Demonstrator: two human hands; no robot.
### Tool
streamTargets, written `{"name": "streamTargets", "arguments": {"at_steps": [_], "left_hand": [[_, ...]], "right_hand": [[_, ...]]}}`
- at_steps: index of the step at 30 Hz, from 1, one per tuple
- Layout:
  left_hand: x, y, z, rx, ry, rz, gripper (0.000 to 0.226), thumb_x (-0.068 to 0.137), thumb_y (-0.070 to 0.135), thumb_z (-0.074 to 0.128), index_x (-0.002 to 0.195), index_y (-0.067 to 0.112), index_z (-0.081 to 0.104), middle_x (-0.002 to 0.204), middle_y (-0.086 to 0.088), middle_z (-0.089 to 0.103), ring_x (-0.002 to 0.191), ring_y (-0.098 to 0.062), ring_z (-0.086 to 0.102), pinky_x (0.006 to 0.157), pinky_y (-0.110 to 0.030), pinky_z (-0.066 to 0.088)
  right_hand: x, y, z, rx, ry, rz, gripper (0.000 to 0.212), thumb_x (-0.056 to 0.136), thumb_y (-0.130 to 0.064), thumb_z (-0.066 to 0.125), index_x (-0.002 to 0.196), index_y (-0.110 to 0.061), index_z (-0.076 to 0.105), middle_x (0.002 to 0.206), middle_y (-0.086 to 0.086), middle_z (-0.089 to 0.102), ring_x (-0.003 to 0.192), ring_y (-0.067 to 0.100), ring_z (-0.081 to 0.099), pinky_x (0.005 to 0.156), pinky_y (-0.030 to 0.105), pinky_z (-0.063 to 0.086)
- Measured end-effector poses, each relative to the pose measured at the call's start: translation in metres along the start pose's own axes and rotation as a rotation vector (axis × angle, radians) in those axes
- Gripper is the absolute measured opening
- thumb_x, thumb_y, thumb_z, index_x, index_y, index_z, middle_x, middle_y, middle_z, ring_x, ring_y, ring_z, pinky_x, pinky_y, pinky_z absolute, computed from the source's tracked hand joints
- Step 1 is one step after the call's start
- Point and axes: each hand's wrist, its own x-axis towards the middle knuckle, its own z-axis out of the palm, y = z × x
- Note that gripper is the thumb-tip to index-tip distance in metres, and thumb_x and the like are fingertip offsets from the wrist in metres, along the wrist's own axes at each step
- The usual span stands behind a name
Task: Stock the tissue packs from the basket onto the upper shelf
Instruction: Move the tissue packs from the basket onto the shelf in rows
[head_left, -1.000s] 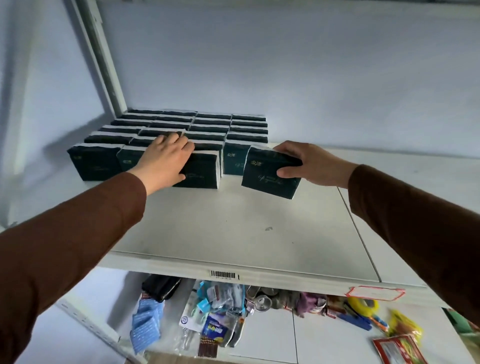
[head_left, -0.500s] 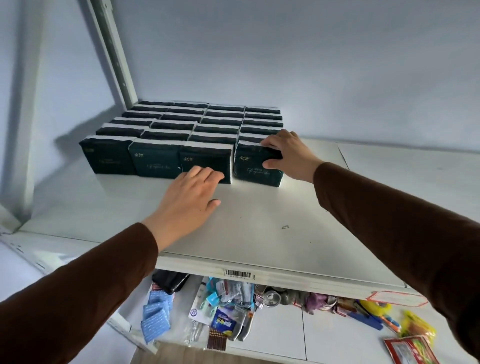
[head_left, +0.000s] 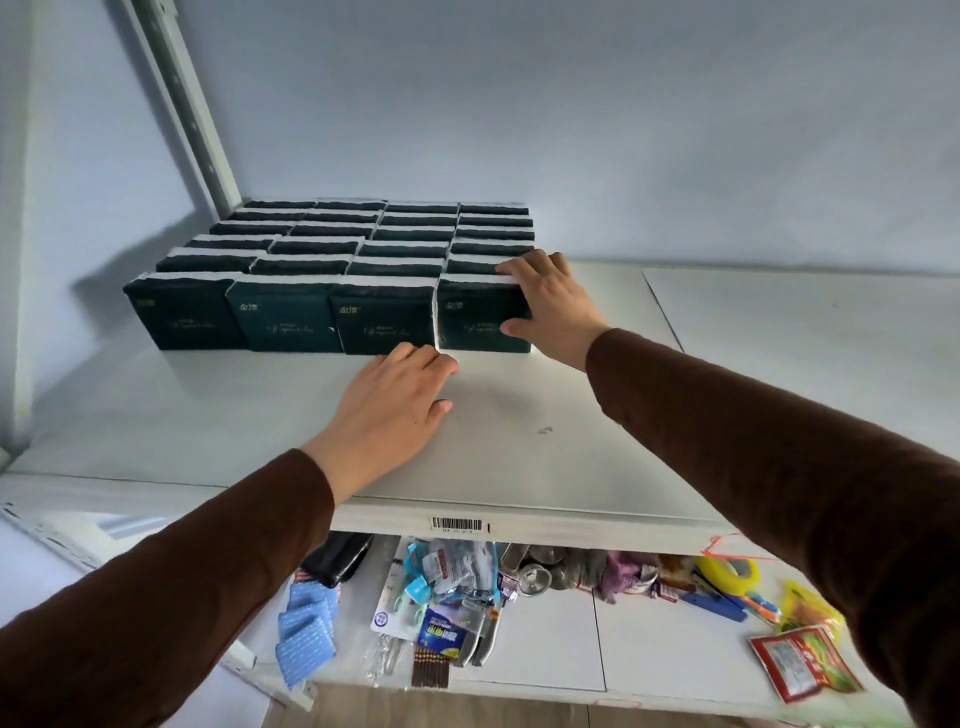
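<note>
Dark green tissue packs (head_left: 332, 270) stand upright in neat rows at the back left of the white upper shelf (head_left: 519, 447). My right hand (head_left: 556, 306) grips the right end of the front-right tissue pack (head_left: 475, 317), fingers over its top and thumb on its face; this pack sits flush in the front row. My left hand (head_left: 389, 410) lies flat on the shelf in front of the row, fingers together, fingertips close to the packs, holding nothing. The basket is out of view.
A metal shelf upright (head_left: 182, 104) rises at the back left. A lower shelf (head_left: 649, 639) carries blue sponges (head_left: 304, 623), a battery pack (head_left: 439, 634), yellow tape (head_left: 727, 571), a red packet (head_left: 800, 665) and other small goods. The upper shelf's right panel (head_left: 805, 353) is bare.
My right hand has brought the front-right pack in from the shelf and set it flush in the front row. My left hand came off the packs and now rests on the shelf.
</note>
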Motion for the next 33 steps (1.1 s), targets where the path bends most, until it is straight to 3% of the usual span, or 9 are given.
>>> {"name": "streamTargets", "arguments": {"at_steps": [2, 10, 17, 21, 28, 31, 33], "left_hand": [[0.003, 0.009, -0.002, -0.037, 0.000, 0.008, 0.037, 0.095, 0.035, 0.054, 0.130, 0.023, 0.052, 0.123, 0.008, 0.057, 0.113, -0.016, 0.048, 0.089, -0.033, 0.043], [0.025, 0.091, -0.020, -0.132, 0.044, 0.181, 0.040, 0.095, 0.032, 0.057, 0.133, 0.018, 0.055, 0.131, 0.001, 0.057, 0.120, -0.020, 0.051, 0.097, -0.039, 0.048], [0.033, 0.248, -0.023, -0.326, 0.101, 0.447, 0.035, 0.092, 0.030, 0.062, 0.124, 0.018, 0.058, 0.124, 0.003, 0.058, 0.113, -0.021, 0.051, 0.092, -0.038, 0.045], [0.016, 0.364, -0.010, -0.410, 0.087, 0.597, 0.035, 0.092, 0.028, 0.061, 0.125, 0.016, 0.059, 0.122, 0.001, 0.059, 0.110, -0.023, 0.051, 0.092, -0.039, 0.045], [-0.040, 0.563, 0.050, -0.494, -0.149, 0.664, 0.037, 0.086, 0.034, 0.057, 0.119, 0.017, 0.062, 0.119, -0.004, 0.062, 0.111, -0.029, 0.053, 0.092, -0.043, 0.047], [-0.058, 0.627, 0.087, -0.492, -0.293, 0.668, 0.036, 0.086, 0.027, 0.063, 0.120, 0.017, 0.061, 0.120, -0.004, 0.060, 0.113, -0.029, 0.052, 0.096, -0.039, 0.043], [-0.067, 0.663, 0.113, -0.492, -0.375, 0.670, 0.038, 0.088, 0.027, 0.064, 0.124, 0.018, 0.059, 0.124, -0.003, 0.058, 0.117, -0.027, 0.049, 0.099, -0.036, 0.040]], "right_hand": [[-0.018, 0.002, -0.008, 0.019, 0.045, 0.007, 0.065, 0.079, -0.031, 0.072, 0.138, -0.021, 0.045, 0.134, 0.002, 0.045, 0.121, 0.026, 0.037, 0.101, 0.040, 0.040], [-0.147, 0.036, -0.068, 0.055, 0.135, 0.111, 0.046, 0.082, -0.036, 0.069, 0.126, -0.028, 0.058, 0.125, -0.005, 0.054, 0.113, 0.022, 0.043, 0.094, 0.038, 0.040], [-0.322, 0.106, -0.132, 0.037, 0.245, 0.367, 0.035, 0.085, -0.032, 0.067, 0.119, -0.027, 0.062, 0.114, -0.006, 0.058, 0.106, 0.018, 0.046, 0.089, 0.034, 0.039], [-0.439, 0.150, -0.162, -0.017, 0.207, 0.508, 0.034, 0.083, -0.035, 0.065, 0.117, -0.027, 0.062, 0.109, -0.003, 0.061, 0.102, 0.022, 0.050, 0.088, 0.038, 0.042], [-0.649, 0.225, -0.202, -0.008, 0.019, 0.756, 0.032, 0.083, -0.028, 0.068, 0.114, -0.018, 0.065, 0.108, 0.004, 0.063, 0.102, 0.025, 0.056, 0.089, 0.035, 0.041], [-0.722, 0.258, -0.200, 0.024, -0.039, 0.871, 0.033, 0.084, -0.026, 0.064, 0.115, -0.015, 0.064, 0.105, 0.008, 0.064, 0.101, 0.029, 0.057, 0.089, 0.039, 0.043], [-0.764, 0.280, -0.191, 0.069, -0.047, 0.976, 0.032, 0.085, -0.017, 0.066, 0.117, -0.013, 0.063, 0.107, 0.008, 0.065, 0.101, 0.028, 0.058, 0.087, 0.034, 0.042]]}}
